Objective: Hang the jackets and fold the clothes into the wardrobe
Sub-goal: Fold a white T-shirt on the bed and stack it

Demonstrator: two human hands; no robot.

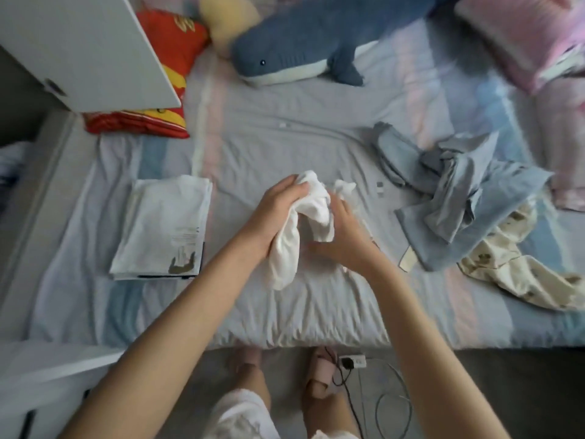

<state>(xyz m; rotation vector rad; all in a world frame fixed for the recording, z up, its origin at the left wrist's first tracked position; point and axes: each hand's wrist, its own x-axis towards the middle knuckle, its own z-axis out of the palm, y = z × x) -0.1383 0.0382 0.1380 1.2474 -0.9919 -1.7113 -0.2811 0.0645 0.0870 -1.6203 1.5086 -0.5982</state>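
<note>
Both hands, left (278, 210) and right (343, 236), grip white socks (304, 223); 1 folded stack (164, 226) sits left, unfolded clothes (459, 198) remain right.

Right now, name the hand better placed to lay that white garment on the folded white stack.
Left. The left hand grips the white garment near its top, and the folded white stack lies on that side; the right hand sits nearer the blue clothes.
</note>
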